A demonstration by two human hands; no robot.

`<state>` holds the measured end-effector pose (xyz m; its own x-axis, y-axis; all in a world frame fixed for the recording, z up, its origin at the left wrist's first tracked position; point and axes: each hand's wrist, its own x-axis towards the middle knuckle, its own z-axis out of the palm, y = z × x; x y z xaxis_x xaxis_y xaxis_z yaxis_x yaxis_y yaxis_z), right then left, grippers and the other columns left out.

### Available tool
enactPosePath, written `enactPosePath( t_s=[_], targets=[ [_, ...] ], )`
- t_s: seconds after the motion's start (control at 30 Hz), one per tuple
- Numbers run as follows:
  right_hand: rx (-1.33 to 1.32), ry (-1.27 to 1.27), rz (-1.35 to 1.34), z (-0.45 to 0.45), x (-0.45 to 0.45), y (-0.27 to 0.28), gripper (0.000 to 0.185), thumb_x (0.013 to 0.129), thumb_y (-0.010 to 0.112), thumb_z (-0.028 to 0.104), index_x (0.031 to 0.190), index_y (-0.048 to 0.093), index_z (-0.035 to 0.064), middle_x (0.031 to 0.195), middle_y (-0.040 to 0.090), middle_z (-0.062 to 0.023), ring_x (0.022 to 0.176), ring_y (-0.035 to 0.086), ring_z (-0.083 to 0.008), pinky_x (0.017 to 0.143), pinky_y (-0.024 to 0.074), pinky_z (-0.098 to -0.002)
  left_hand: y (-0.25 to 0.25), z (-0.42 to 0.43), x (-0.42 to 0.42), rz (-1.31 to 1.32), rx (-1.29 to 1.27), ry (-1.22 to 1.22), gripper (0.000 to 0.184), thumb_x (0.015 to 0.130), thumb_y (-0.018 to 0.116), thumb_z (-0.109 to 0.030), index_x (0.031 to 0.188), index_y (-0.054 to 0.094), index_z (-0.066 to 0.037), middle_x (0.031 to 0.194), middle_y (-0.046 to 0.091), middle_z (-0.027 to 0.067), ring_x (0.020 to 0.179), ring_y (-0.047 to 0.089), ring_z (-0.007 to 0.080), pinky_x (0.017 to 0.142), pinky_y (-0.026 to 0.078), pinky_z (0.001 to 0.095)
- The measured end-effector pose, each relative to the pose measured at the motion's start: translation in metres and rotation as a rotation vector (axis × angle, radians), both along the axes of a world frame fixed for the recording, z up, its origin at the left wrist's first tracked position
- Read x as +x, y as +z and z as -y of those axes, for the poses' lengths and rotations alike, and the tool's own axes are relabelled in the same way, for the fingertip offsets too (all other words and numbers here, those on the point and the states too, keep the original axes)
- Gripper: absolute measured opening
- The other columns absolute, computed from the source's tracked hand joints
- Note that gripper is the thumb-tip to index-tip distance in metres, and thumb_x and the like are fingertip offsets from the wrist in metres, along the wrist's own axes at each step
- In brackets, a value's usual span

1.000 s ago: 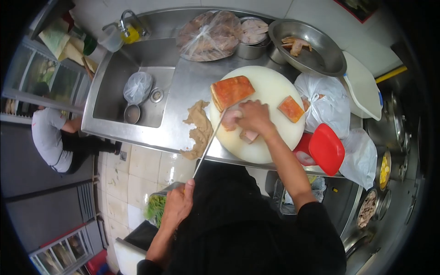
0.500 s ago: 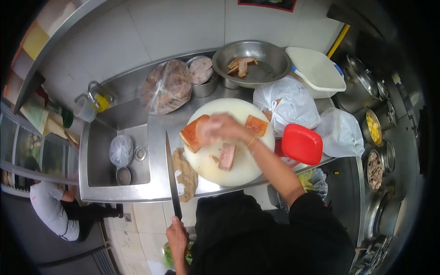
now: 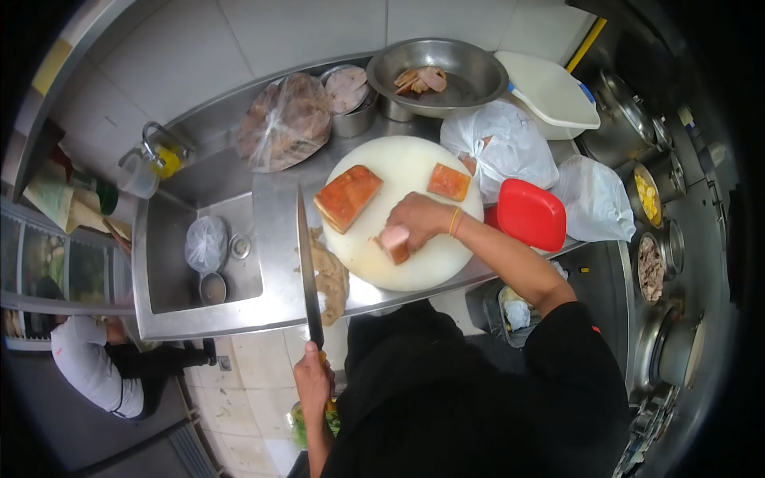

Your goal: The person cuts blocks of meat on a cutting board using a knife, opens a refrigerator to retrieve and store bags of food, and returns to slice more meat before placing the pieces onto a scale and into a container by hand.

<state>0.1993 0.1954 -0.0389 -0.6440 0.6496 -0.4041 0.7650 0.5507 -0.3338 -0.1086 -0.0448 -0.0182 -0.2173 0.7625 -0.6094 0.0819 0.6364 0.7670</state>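
Note:
My left hand [image 3: 314,378] is closed round the handle of a long knife [image 3: 307,271], whose blade points up over the counter's front edge, beside a brown cloth [image 3: 328,280]. On the round white cutting board [image 3: 366,267], my right hand [image 3: 420,218] has its fingers curled on a small block of roast pork [image 3: 394,244] with a pale cut face. A larger brown-skinned slab of pork [image 3: 348,197] lies at the board's left. Another squarish piece of pork [image 3: 449,182] sits near the right edge, apart from my hand.
Behind the board stands a steel bowl [image 3: 470,80] with meat slices. White plastic bags [image 3: 510,151] and a red container [image 3: 532,215] crowd the right side. A bag of meat [image 3: 285,127] lies near the sink [image 3: 179,275]. A person in white [image 3: 92,362] is at far left.
My right hand has moved from the large slab to the small block and now grips it. Meat in the steel bowl lies differently. The knife stays in my left hand; the view has shifted slightly.

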Motion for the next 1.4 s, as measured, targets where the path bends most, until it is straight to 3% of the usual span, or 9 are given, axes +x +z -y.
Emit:
enactPosePath(
  t_s=[0.03, 0.23, 0.37, 0.47, 0.73, 0.97, 1.17, 1.3, 1.4],
  targets=[
    [-0.062, -0.134, -0.110, 0.003, 0.005, 0.011, 0.047, 0.046, 0.085, 0.035, 0.081, 0.071, 0.0064, 0.078, 0.069, -0.0124, 0.080, 0.068, -0.0335, 0.072, 0.0515, -0.0392, -0.005, -0.001, -0.006, 0.009, 0.009, -0.009, 0.059, 0.102, 0.043, -0.055, 0.070, 0.050, -0.006, 0.052, 0.041, -0.0012, 0.039, 0.038, 0.0082, 0.036, 0.028, 0.0251],
    [-0.286, -0.435, 0.099, 0.018, 0.043, 0.003, 0.060, 0.054, 0.088, 0.036, 0.099, 0.069, 0.0004, 0.089, 0.069, -0.0167, 0.085, 0.067, -0.0306, 0.075, 0.0509, -0.0370, -0.019, 0.000, -0.026, -0.072, 0.046, -0.132, 0.060, 0.102, 0.046, -0.052, 0.070, 0.055, -0.002, 0.056, 0.044, -0.0001, 0.049, 0.041, 0.0077, 0.045, 0.033, 0.0263],
    [0.329, -0.420, -0.109, 0.035, 0.040, -0.006, 0.057, 0.066, 0.082, 0.023, 0.116, 0.064, 0.0029, 0.107, 0.065, -0.0172, 0.104, 0.061, -0.0330, 0.094, 0.0485, -0.0373, -0.025, -0.003, -0.028, -0.092, 0.117, -0.215, 0.058, 0.103, 0.048, -0.048, 0.068, 0.054, -0.002, 0.057, 0.044, -0.0007, 0.051, 0.041, 0.0071, 0.047, 0.033, 0.0270],
    [0.449, -0.444, -0.466, 0.044, -0.014, -0.023, 0.044, 0.073, 0.073, 0.012, 0.116, 0.064, 0.0040, 0.107, 0.064, -0.0168, 0.111, 0.058, -0.0343, 0.099, 0.0460, -0.0387, -0.020, -0.011, -0.024, -0.073, 0.030, -0.208, 0.058, 0.103, 0.047, -0.048, 0.068, 0.054, -0.002, 0.057, 0.044, -0.0012, 0.051, 0.040, 0.0067, 0.046, 0.032, 0.0269],
    [0.340, -0.619, -0.428, 0.079, -0.073, -0.075, 0.015, 0.073, 0.056, -0.006, 0.081, 0.067, 0.0007, 0.094, 0.063, -0.0183, 0.094, 0.060, -0.0372, 0.080, 0.0507, -0.0444, -0.025, -0.024, -0.029, -0.019, 0.036, -0.174, 0.060, 0.103, 0.044, -0.053, 0.065, 0.050, -0.005, 0.053, 0.040, -0.0019, 0.044, 0.038, 0.0078, 0.041, 0.028, 0.0263],
    [0.565, -0.818, -0.731, 0.137, -0.048, -0.059, 0.016, 0.070, 0.059, -0.010, 0.080, 0.067, -0.0006, 0.088, 0.067, -0.0158, 0.087, 0.065, -0.0347, 0.080, 0.0526, -0.0415, -0.035, -0.031, -0.029, -0.055, 0.015, -0.189, 0.064, 0.102, 0.041, -0.058, 0.063, 0.046, -0.008, 0.049, 0.041, -0.0002, 0.037, 0.039, 0.0101, 0.035, 0.029, 0.0271],
    [0.644, -1.222, -0.484, 0.247, 0.078, -0.052, 0.016, 0.066, 0.058, -0.008, 0.076, 0.066, 0.0015, 0.083, 0.065, -0.0194, 0.084, 0.064, -0.0377, 0.078, 0.0519, -0.0443, -0.028, -0.038, -0.026, -0.122, 0.031, -0.259, 0.066, 0.101, 0.034, -0.062, 0.067, 0.047, -0.007, 0.047, 0.042, 0.0027, 0.034, 0.042, 0.0133, 0.034, 0.032, 0.0275],
    [0.701, -1.483, 0.153, 0.300, 0.182, -0.057, 0.013, 0.077, 0.069, 0.008, 0.087, 0.071, 0.0015, 0.092, 0.069, -0.0202, 0.091, 0.065, -0.0380, 0.082, 0.0523, -0.0459, -0.026, -0.053, -0.027, -0.136, -0.001, -0.256, 0.066, 0.101, 0.035, -0.062, 0.067, 0.047, -0.006, 0.047, 0.043, 0.0027, 0.035, 0.043, 0.0130, 0.035, 0.032, 0.0270],
    [1.043, -1.531, -0.013, 0.281, 0.161, -0.026, 0.020, 0.080, 0.072, 0.014, 0.096, 0.073, 0.0014, 0.102, 0.070, -0.0206, 0.096, 0.066, -0.0372, 0.088, 0.0518, -0.0434, -0.024, -0.063, -0.029, -0.147, 0.046, -0.326, 0.066, 0.101, 0.036, -0.060, 0.067, 0.048, -0.005, 0.048, 0.045, 0.0032, 0.036, 0.044, 0.0133, 0.035, 0.033, 0.0266]
  ],
)
